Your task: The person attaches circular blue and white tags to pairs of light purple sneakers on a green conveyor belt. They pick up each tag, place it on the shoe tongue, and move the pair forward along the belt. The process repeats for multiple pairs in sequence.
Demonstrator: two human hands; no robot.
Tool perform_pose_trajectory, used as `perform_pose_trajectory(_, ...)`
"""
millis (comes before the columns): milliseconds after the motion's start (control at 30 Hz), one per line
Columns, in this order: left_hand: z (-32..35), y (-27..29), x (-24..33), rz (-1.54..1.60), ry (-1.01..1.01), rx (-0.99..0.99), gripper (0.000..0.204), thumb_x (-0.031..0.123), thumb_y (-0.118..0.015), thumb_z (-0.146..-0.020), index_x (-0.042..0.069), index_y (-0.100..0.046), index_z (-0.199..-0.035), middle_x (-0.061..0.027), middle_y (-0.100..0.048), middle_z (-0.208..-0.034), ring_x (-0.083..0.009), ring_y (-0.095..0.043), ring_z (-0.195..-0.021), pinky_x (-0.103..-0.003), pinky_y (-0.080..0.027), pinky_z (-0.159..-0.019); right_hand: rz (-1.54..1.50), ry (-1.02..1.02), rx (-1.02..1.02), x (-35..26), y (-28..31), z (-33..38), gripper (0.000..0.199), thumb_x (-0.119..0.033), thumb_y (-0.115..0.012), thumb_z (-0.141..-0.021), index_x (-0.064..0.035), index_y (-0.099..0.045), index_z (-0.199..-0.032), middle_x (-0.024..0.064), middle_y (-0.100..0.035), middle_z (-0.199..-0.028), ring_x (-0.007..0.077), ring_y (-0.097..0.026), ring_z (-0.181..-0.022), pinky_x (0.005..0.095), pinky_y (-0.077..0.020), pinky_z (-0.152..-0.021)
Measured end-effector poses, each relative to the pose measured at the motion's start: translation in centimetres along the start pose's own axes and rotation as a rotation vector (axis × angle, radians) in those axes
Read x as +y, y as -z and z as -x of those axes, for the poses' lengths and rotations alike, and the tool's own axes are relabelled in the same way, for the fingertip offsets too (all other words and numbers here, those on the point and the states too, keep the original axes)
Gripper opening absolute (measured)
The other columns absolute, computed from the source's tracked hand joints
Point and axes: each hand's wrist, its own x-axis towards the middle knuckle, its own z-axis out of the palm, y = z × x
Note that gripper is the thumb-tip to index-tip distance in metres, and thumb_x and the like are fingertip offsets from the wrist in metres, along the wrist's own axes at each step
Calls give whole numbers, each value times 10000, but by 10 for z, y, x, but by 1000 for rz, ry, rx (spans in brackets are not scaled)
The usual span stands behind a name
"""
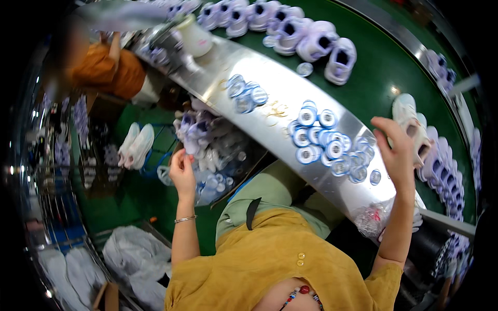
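Note:
My left hand [182, 174] is raised over a bin beside my leg, fingers loosely bent, fingertips slightly apart, and I see nothing between them. Below and beside it lie clear plastic pieces with round discs [213, 184] and a pile of pale purple shoes [196, 129]. Over the right end of the metal ledge, my right hand [397, 150] has thumb and forefinger apart and holds nothing visible. Just beyond it stands a pair of whitish shoes [406, 113] on the green belt. Round blue-and-white discs [322, 136] lie in clusters on the ledge, left of that hand.
Pale purple shoes [317, 42] line the green conveyor belt [381, 67]. On the metal ledge [228, 65] are yellowish rubber bands [276, 110], a white container [194, 37] and crumpled clear plastic [371, 220]. A co-worker in orange [111, 71] is at far left. White shoes [137, 146] sit on a rack.

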Motion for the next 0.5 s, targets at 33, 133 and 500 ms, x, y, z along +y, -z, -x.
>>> perform_pose_trajectory(33,18,16,-52,-42,110,13,164,36,-554,-903,-20,-598,-1050,-75,-664,-812,-122,-625,-729,-257,-497,-696,-62,1,-42,-18,-22,-1,213,38,-606,-791,5,-636,-999,151,-651,-968,304,-621,-918,350,-481,-808)
perform_pose_trajectory(133,72,26,-158,-274,419,-58,121,27,-581,-847,-13,-621,-954,-136,-672,-776,-204,-662,-708,-321,-519,-685,-112,162,-221,-64,-95,-11,182,31,-618,-771,-3,-634,-949,142,-645,-921,320,-608,-856,373,-483,-749)
perform_pose_trajectory(500,90,30,-299,-405,458,-143,245,132,-590,-847,2,-653,-1045,-208,-661,-975,-389,-628,-889,-421,-503,-781,-311,267,-742,-146,-310,-13,119,3,-608,-777,8,-648,-889,156,-648,-839,332,-607,-802,397,-500,-717)
